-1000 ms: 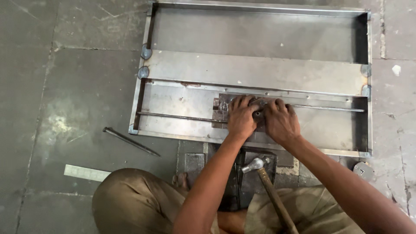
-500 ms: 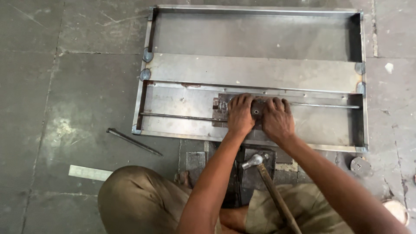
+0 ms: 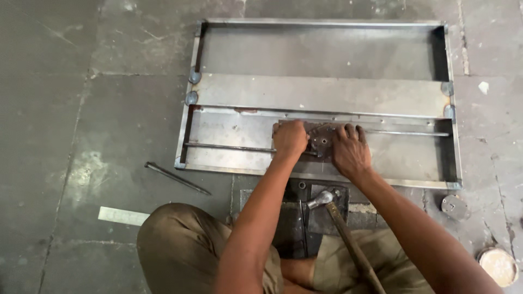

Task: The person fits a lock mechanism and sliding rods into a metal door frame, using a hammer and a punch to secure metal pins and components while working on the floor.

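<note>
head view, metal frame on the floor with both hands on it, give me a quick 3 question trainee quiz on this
1. True or false: both hands rest on the small dark metal fitting inside the steel frame.
2. Which tool lies nearest the person's knees? A) hammer B) drill C) pliers
3. What lies on the floor just left of the frame's lower corner?

Key
1. True: the left hand and right hand sit on either side of it, pressing on it.
2. A: the hammer lies on a dark block below the frame.
3. A thin dark rod; a flat ruler lies further down.
</note>
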Demonstrator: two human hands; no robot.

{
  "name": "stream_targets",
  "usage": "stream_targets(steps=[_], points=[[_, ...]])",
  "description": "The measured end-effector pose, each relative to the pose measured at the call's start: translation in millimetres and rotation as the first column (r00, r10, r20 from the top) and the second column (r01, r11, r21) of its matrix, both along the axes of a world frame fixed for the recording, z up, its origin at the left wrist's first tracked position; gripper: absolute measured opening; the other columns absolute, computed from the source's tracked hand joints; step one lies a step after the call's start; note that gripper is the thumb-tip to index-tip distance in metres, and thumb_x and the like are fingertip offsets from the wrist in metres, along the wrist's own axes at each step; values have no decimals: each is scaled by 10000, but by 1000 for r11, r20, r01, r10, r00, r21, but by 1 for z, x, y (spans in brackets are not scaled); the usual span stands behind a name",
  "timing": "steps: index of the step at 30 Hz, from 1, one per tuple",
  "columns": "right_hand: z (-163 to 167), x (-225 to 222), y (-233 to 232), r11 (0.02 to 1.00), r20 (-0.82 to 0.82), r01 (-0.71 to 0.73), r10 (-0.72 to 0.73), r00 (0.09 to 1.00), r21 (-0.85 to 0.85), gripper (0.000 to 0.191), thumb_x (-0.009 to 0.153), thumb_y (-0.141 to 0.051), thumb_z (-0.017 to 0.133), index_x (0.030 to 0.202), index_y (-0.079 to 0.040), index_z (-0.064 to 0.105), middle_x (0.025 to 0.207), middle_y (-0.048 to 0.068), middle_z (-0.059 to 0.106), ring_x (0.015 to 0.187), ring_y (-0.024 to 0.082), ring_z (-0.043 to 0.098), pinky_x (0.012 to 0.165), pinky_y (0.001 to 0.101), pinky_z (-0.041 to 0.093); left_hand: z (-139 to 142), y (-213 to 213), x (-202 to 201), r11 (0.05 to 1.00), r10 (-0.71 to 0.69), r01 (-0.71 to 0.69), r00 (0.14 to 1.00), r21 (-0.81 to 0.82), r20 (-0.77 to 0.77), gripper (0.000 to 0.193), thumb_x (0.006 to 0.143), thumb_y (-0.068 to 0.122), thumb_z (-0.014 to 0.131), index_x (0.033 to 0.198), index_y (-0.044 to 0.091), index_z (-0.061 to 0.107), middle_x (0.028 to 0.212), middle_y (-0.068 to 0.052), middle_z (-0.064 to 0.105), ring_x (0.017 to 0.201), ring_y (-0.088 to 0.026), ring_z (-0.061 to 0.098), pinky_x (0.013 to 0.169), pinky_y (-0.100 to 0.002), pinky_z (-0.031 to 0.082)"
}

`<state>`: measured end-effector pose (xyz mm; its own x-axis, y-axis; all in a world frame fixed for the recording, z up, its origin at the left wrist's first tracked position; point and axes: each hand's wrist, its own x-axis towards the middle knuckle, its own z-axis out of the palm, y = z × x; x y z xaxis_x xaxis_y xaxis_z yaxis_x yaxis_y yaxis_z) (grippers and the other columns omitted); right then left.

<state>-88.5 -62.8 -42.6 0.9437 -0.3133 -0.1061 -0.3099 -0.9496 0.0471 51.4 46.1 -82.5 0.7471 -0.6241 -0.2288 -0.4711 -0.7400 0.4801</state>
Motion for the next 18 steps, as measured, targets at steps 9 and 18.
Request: stream_targets(steps=[9,18], points=[[33,19,13,996,42,-39,43,998,-86,359,892,-246,532,1157,-50,674,1365,174,572,1342,362,458,1170,590,287,-9,-4,1,964,157,-141,986,-225,57,342,707,174,856,968,8,712,1073,-216,720,1068,-426,657,869,-517,546],[24,41,35,964,9,-218,222,975,-153,355,921,-277,554,1182,-68,674,1291,153,589,1243,325,536,1077,562,393,-12,4,10,956,268,-287,934,-51,-237,331,766,125,780,1075,30,707,1149,-218,706,1111,-401,671,920,-485,559]])
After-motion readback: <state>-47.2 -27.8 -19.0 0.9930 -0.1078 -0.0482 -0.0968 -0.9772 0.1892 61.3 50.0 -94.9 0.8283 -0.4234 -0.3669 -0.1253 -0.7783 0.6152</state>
